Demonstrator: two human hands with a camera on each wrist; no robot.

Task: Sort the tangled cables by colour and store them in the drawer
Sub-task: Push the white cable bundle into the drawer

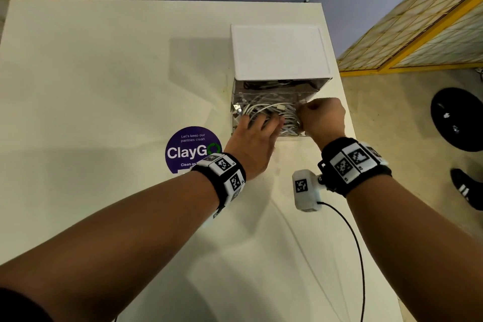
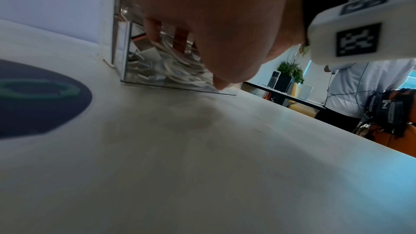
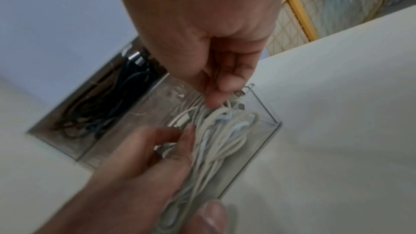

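Left hand (image 1: pixel 254 136) fingers spread, pressing white cables (image 1: pixel 271 112) | right hand (image 1: pixel 320 119) curled, pinching them | clear open plastic drawer (image 3: pixel 268 141), surface's far right.

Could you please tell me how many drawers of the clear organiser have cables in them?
2: the upper drawer, pushed in, holds black cables; the lower drawer, pulled out, holds white cables under both hands. Any drawer lower down would be hidden.

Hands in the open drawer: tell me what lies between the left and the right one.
White cables, a loose bundle in the clear drawer. The left hand presses them; the right hand pinches some. The head and right wrist views show this.
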